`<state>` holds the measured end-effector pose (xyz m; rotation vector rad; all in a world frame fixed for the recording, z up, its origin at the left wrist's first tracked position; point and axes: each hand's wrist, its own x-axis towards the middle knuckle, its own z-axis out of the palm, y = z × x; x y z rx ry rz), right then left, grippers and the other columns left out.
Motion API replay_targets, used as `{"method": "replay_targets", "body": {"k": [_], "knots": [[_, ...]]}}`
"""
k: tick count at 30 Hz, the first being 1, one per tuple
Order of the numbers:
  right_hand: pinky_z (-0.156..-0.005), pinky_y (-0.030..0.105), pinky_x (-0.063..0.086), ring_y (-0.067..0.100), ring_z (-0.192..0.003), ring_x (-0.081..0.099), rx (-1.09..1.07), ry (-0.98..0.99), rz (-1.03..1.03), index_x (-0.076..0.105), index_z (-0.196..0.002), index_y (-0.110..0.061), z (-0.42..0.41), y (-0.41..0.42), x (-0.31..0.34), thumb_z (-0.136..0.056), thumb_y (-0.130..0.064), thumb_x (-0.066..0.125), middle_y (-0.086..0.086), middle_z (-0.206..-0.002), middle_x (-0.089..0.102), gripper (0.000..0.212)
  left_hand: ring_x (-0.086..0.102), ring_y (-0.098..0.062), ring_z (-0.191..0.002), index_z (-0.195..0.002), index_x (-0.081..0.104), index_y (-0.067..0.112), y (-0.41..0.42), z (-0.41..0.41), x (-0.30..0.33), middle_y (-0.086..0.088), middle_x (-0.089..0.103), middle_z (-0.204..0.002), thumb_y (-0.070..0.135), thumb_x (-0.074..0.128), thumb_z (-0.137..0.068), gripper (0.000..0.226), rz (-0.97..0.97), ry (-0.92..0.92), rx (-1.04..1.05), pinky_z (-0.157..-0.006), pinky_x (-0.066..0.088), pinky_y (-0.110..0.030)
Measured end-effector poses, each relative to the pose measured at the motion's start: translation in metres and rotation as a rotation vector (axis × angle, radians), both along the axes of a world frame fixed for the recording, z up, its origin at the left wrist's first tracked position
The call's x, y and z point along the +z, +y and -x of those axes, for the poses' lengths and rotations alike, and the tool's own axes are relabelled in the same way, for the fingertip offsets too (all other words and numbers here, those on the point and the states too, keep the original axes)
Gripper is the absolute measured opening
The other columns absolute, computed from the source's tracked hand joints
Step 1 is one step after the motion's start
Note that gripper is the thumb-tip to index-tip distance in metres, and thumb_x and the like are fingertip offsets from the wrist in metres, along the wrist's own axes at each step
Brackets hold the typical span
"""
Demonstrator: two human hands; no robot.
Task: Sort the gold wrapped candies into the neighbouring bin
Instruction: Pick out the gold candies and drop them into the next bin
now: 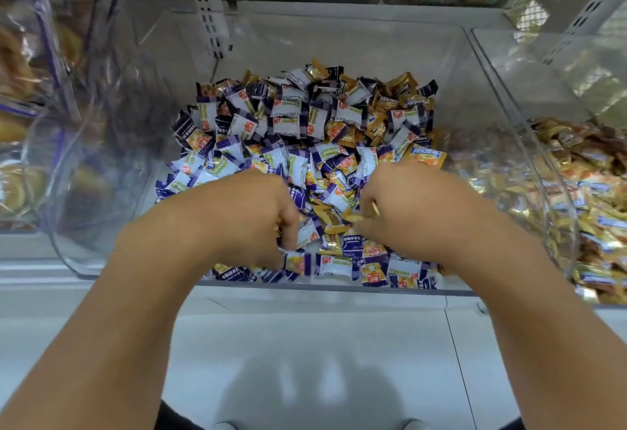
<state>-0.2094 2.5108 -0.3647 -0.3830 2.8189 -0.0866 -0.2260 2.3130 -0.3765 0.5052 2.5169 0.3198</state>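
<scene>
Both forearms reach in from six o'clock, the left hand [247, 212] and right hand [403, 209] curled into the middle bin [339, 32], each apparently pinching gold wrapped candies [342, 217] bound for the neighbouring bin [556, 165] at three o'clock.

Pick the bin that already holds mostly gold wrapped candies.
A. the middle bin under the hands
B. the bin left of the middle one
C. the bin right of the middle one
C: the right bin is filled with gold wrapped candies, while the middle bin is a purple-and-gold mix.
</scene>
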Motion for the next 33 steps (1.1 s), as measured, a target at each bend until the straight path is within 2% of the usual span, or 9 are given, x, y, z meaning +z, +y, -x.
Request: {"method": "replay_targets", "body": {"k": [4,6,9,12,16,20,24,29,33], "knots": [[-0.049,0.021,0.034,0.018,-0.043,0.038,-0.347,-0.053,0.544,0.051,-0.064,0.0,0.016,-0.003,0.01,-0.093,-0.029,0.053,0.007,-0.051,0.046,0.041,0.058,0.002,-0.062,-0.089,0.073,0.044,-0.008,0.003,0.007,0.028,0.059,-0.068,0.033,0.083,-0.074,0.021,-0.091,-0.047,-0.002,-0.055,0.039,-0.016],[-0.04,0.015,0.027,0.013,-0.031,0.036,-0.505,-0.308,0.843,0.044,-0.068,-0.006,0.02,-0.006,0.015,-0.095,-0.02,0.047,0.001,-0.041,0.046,0.03,0.056,0.0,-0.061,-0.088,0.072,0.041,-0.001,0.007,0.01,0.02,0.061,-0.066,0.042,0.081,-0.074,0.017,-0.191,0.044,0.036,-0.053,0.036,-0.016],[-0.034,0.014,0.017,0.014,-0.041,0.036,-0.675,-0.696,1.613,0.045,-0.083,-0.01,0.007,-0.001,0.02,-0.081,-0.019,0.041,0.006,-0.06,0.047,0.009,0.053,-0.001,-0.068,-0.096,0.071,0.036,0.023,0.008,0.003,0.016,0.058,-0.074,0.058,0.082,-0.068,0.038,-0.133,0.18,-0.004,-0.059,0.041,-0.021],[-0.037,0.015,0.018,0.016,-0.049,0.042,-0.76,-0.689,1.777,0.053,-0.078,-0.01,-0.001,0.005,0.022,-0.085,-0.032,0.045,0.007,-0.068,0.052,0.024,0.052,-0.01,-0.073,-0.102,0.067,0.033,0.044,0.003,-0.008,0.012,0.056,-0.086,0.061,0.083,-0.063,0.051,0.043,0.259,-0.052,-0.061,0.039,-0.028],[-0.032,0.017,0.023,0.012,-0.049,0.045,-0.857,-0.421,1.675,0.053,-0.073,-0.017,0.002,0.003,0.019,-0.09,-0.04,0.064,0.001,-0.063,0.055,0.03,0.059,-0.021,-0.085,-0.102,0.066,0.031,0.045,0.003,-0.012,0.005,0.062,-0.096,0.052,0.082,-0.071,0.041,0.082,0.305,-0.041,-0.063,0.037,-0.028],[-0.04,0.018,0.036,0.004,-0.039,0.049,-0.5,0.094,0.792,0.072,-0.072,-0.019,0.0,0.003,0.008,-0.088,-0.033,0.072,-0.007,-0.057,0.065,0.022,0.059,-0.025,-0.082,-0.1,0.068,0.028,0.039,0.002,-0.012,0.005,0.057,-0.086,0.038,0.08,-0.075,0.03,0.119,0.332,-0.016,-0.063,0.038,-0.029],[-0.065,0.033,0.049,0.025,-0.079,0.063,-0.33,0.125,0.058,0.067,-0.101,-0.021,0.0,-0.004,-0.014,-0.084,-0.037,0.076,0.004,-0.095,0.066,0.025,0.054,-0.023,-0.079,-0.101,0.068,0.028,0.034,0.001,-0.009,0.005,0.052,-0.09,0.034,0.079,-0.077,0.027,0.119,0.32,0.01,-0.064,0.038,-0.028],[-0.06,0.032,0.039,0.028,-0.069,0.052,-0.286,0.184,-0.075,0.049,-0.079,-0.017,0.004,-0.008,-0.021,-0.085,-0.021,0.074,0.003,-0.073,0.05,0.026,0.056,-0.023,-0.081,-0.105,0.069,0.028,0.035,-0.001,-0.009,0.005,0.053,-0.087,0.039,0.082,-0.074,0.035,0.15,0.319,-0.018,-0.067,0.043,-0.031],[-0.064,0.032,0.045,0.025,-0.07,0.059,-0.275,0.186,0.094,0.066,-0.082,-0.02,0.003,-0.006,-0.015,-0.085,-0.025,0.074,0.002,-0.076,0.06,0.01,0.056,-0.022,-0.078,-0.1,0.069,0.027,0.035,0.0,-0.009,0.005,0.055,-0.087,0.045,0.087,-0.067,0.041,0.171,0.311,0.001,-0.065,0.043,-0.031]]}}
